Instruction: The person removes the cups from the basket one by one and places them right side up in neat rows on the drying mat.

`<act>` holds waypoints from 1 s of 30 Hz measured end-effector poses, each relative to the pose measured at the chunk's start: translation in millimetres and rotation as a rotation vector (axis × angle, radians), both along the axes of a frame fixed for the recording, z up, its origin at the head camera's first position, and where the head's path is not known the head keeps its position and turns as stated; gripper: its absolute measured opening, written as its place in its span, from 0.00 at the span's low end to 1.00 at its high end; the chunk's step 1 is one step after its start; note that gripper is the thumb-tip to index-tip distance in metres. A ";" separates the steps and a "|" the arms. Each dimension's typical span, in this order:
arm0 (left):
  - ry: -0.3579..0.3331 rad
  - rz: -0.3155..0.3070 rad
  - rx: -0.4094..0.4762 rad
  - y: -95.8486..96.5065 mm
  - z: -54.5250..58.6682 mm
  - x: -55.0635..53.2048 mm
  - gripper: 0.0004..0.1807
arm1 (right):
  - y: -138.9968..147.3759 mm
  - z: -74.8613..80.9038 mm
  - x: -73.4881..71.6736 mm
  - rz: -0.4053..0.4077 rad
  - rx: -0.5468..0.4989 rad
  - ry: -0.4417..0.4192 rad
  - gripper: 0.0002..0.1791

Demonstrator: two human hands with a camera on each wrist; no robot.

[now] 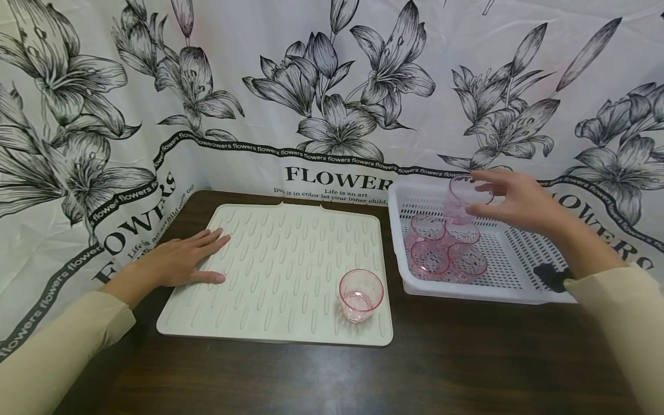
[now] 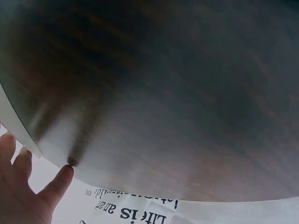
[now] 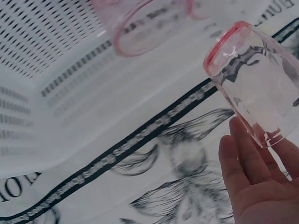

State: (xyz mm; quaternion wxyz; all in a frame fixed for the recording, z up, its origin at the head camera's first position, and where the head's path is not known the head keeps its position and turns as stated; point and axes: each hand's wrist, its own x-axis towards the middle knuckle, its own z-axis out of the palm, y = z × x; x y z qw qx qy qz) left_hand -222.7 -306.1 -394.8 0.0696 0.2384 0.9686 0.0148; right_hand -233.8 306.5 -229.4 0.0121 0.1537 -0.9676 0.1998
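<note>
My left hand point(image 1: 189, 259) lies with its fingers spread on the left edge of a cream drying mat point(image 1: 280, 276) with raised oval ridges. One clear, pink-tinted drinking glass point(image 1: 361, 297) stands upright near the mat's front right corner. With my right hand point(image 1: 505, 199) I grip another pink-tinted drinking glass point(image 1: 458, 212) over the back of a white slotted basket point(image 1: 519, 293). The right wrist view shows this glass point(image 3: 257, 84) between the fingers and thumb. Several more pink-rimmed glasses point(image 1: 430, 257) stand in the basket's left part, just in front of the held one.
A dark wooden table point(image 1: 332, 380) bears the mat and basket. A dark, scalloped item point(image 1: 551, 278) is at the basket's right front, partly hidden by my right forearm. Behind the table hangs a white cloth point(image 1: 223, 167) with black flower prints and lettering.
</note>
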 end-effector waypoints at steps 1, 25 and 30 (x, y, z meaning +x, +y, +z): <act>-0.002 0.001 0.000 0.0 0.1 -0.1 0.55 | -4.0 0.7 0.9 0.006 -0.007 0.003 0.44; -0.015 0.019 -0.019 0.9 -0.5 -0.8 0.56 | -96.1 -12.8 -1.9 0.277 -0.119 -0.006 0.44; -0.012 0.012 -0.022 1.6 0.4 -1.0 0.55 | -113.1 -20.1 -6.1 0.309 -0.113 -0.010 0.46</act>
